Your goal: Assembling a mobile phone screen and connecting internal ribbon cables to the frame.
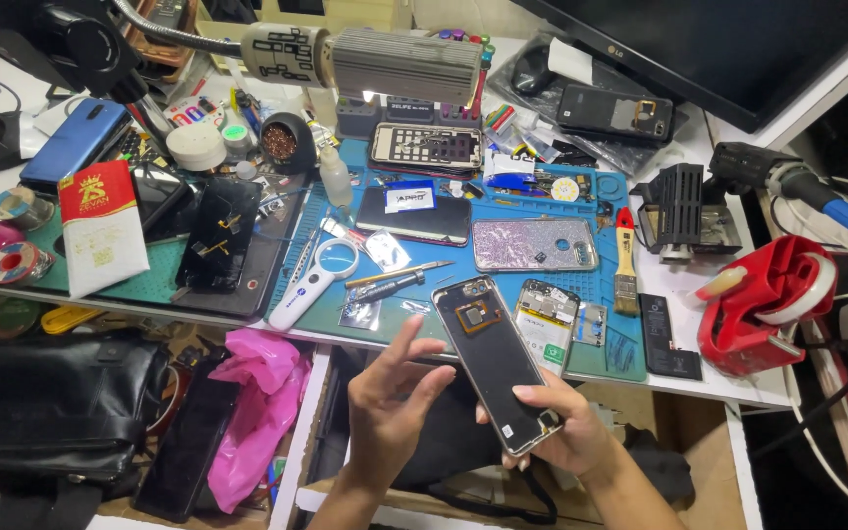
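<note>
- The right hand (566, 432) cradles the lower end of an opened phone (496, 363) from beneath, fingers curled up around its edge and pressed against it.
- The left hand (390, 393) is spread, holding nothing; its fingertips (414, 329) sit just beside the phone's left edge, whether touching cannot be told.
- The opened phone lies tilted, dark inner side up, its top end over the front edge of the blue work mat (581, 280) and its lower end out over the gap in front of the bench.
- Just right of the phone's top end, on the mat, lies a stripped phone frame with a battery (547, 324).
- Beyond the phone's top end lies a glittery phone back cover (534, 244).
- Left of the phone's top end lie tweezers (397, 275) and, farther left, a white magnifying glass (318, 278).
- Right of the phone, a small brush (625, 260) lies on the mat, with a loose black battery (667, 336) on the white bench near it.
- Well right of the phone stands a red tape dispenser (763, 304).
</note>
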